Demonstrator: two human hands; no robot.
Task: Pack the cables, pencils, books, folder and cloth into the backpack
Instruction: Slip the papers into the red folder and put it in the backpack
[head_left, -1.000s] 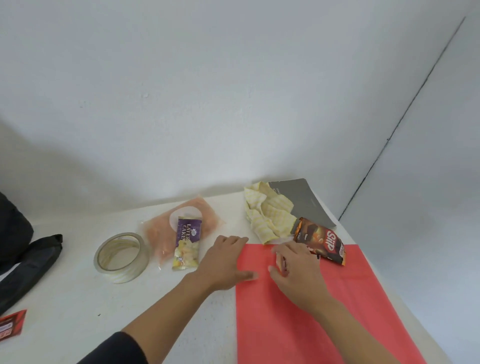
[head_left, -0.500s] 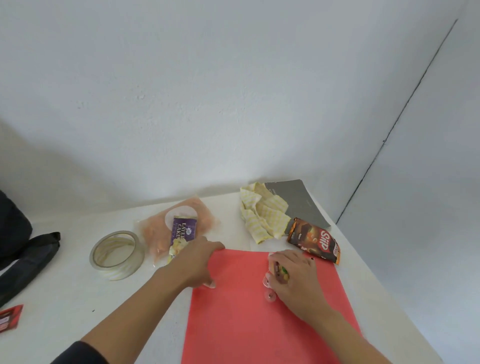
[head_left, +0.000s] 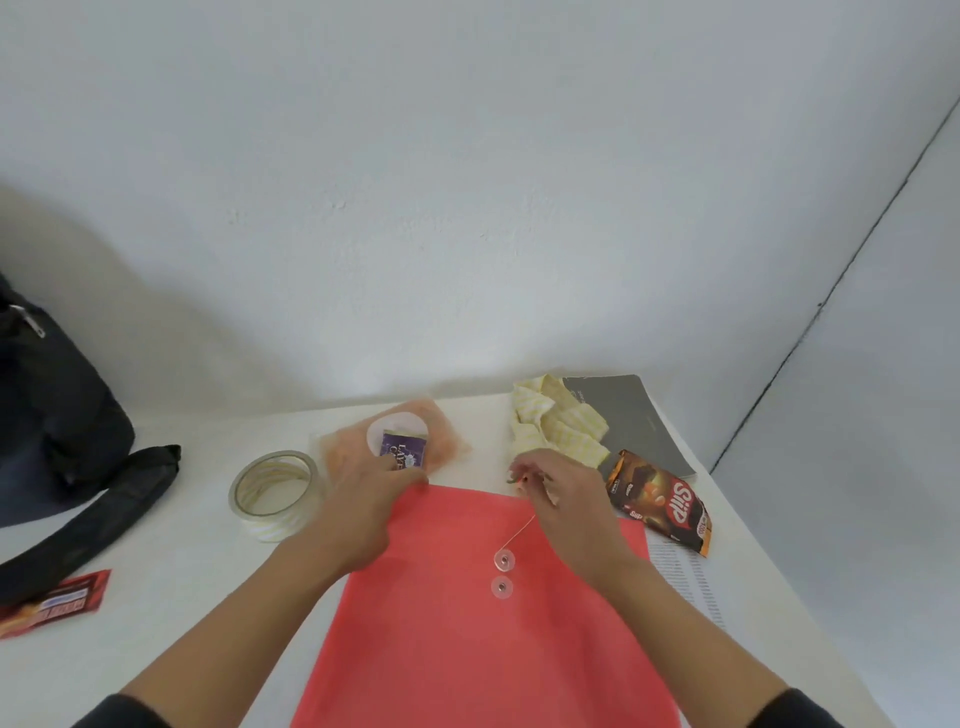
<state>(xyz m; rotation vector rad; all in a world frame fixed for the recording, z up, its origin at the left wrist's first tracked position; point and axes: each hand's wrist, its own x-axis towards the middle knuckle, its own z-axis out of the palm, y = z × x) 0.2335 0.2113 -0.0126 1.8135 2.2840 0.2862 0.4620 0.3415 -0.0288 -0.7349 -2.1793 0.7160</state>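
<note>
Red folder (head_left: 467, 649): flat on the white table (head_left: 182, 571), near centre, long axis near to far, far end leaning slightly left. Flap down, two clear buttons (head_left: 504, 559) stacked on the midline. Right hand (head_left: 566, 499): at the far edge, just right of the midline, fingertips pinched together on the tie string (head_left: 519, 535), taut from the farther button out to the pinch. Left hand (head_left: 363, 514): on the far-left corner, fingers bent. Gripping or only pressing, cannot tell from this angle. Step in hand, as judged: winding the string round the buttons to fasten the flap. Key relation: buttons near and slightly left of the pinch, hence right hand as the working one and left as steadier. Backpack (head_left: 57, 415): well apart at the far left, beyond the tape roll (head_left: 275, 519), left hand the nearer for any carry. Cloth (head_left: 558, 431) and grey book (head_left: 634, 421): just beyond the right hand, not yet packed.
</note>
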